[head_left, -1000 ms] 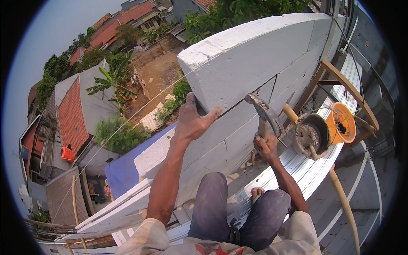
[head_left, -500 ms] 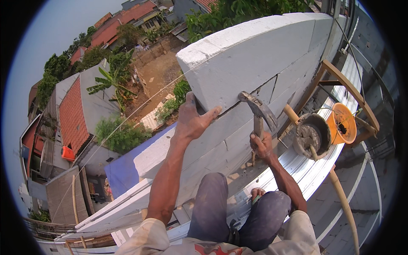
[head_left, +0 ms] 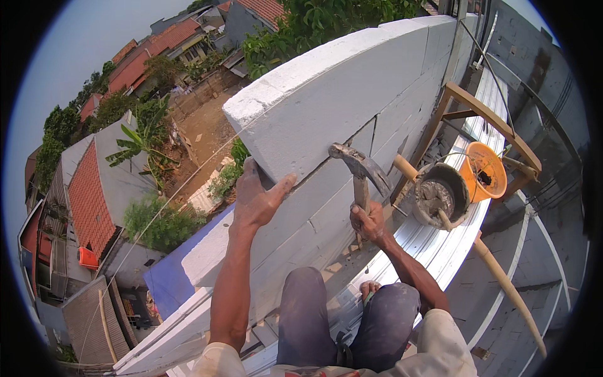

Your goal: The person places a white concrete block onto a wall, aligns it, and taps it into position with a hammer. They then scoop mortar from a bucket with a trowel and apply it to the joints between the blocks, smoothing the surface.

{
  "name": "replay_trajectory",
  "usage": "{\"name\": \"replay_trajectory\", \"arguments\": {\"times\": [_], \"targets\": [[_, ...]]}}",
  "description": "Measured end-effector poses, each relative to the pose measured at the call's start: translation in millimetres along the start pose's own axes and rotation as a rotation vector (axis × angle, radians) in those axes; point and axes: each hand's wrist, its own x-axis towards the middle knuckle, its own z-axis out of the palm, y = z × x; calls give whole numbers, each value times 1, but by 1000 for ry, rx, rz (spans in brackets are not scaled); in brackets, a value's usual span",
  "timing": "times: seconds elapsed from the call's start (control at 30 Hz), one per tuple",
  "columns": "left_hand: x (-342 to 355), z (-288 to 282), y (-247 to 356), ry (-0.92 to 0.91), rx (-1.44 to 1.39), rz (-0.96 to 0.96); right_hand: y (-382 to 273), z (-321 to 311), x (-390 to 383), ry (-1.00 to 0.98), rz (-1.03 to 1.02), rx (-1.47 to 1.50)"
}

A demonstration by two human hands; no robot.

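Observation:
My left hand [head_left: 254, 204] grips the lower end of a white block [head_left: 314, 107] on top of the block wall [head_left: 333, 207], fingertips at its end face and thumb on its near face. My right hand [head_left: 370, 223] is closed round the handle of a claw hammer [head_left: 364, 164]. The hammer's striking face is at the joint beneath the upper block, touching it or very close. A taut string [head_left: 201, 166] runs along the block's upper edge and off toward the lower left.
Right of the wall, a grey mortar bucket [head_left: 427, 213] and an orange bucket [head_left: 490, 166] sit by a wooden frame [head_left: 502, 132] on white metal sheeting [head_left: 465, 226]. A bamboo pole [head_left: 509, 289] slants below. Beyond the wall lie a drop, roofs [head_left: 100, 195], trees and a blue sheet [head_left: 169, 270].
The hammer head first swung left onto the block's joint and stays close to it. The view has since turned, shifting the scene leftward. My left hand keeps its grip on the block.

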Motion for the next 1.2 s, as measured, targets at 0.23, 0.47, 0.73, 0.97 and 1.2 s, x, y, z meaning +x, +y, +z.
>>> {"name": "replay_trajectory", "arguments": {"times": [0.23,0.47,0.73,0.97,1.2], "targets": [[2,10,-2,104,-80,72,-112,-4,-11,227,-139,-108],[35,5,24,379,-299,312,-257,-49,41,514,-442,-785],[41,6,23,494,-155,346,-383,-83,124,587,-385,-1239],[40,7,26,463,-229,362,-392,-102,170,501,-219,-1436],[41,6,27,522,-97,407,-399,-89,181,584,-330,-1452]]}}
